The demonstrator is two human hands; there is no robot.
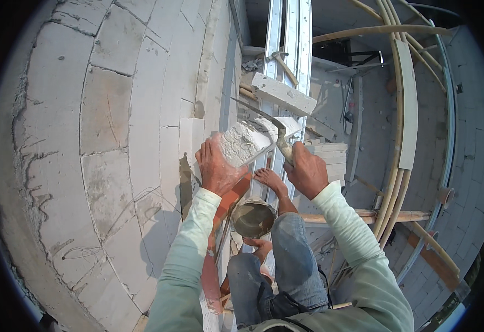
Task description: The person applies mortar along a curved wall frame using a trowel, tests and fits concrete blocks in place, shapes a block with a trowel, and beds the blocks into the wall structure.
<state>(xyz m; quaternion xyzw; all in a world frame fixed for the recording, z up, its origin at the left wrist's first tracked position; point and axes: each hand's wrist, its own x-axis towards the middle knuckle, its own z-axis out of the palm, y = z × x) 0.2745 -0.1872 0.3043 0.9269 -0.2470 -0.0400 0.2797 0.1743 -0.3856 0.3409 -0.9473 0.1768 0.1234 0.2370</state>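
My left hand (219, 167) grips the near end of a white aerated concrete block (241, 141), tilted in front of me with a rough, chipped face. My right hand (307, 169) is closed round the handle of a trowel (282, 134). The trowel's thin dark blade is seen nearly edge-on and crosses over the far part of the block; whether it touches the block I cannot tell. Beyond it, a second white block (284, 94) lies across metal rails (290, 33). A hammer (285, 67) with a wooden handle rests on the rails just past that block.
Close along my left stands a block wall (106, 110). Between my feet sits a bucket (253, 207) with grey mortar in it. Blocks are stacked (330, 157) right of the rails. Bamboo poles (392, 205) form scaffolding on the right, above a lower level.
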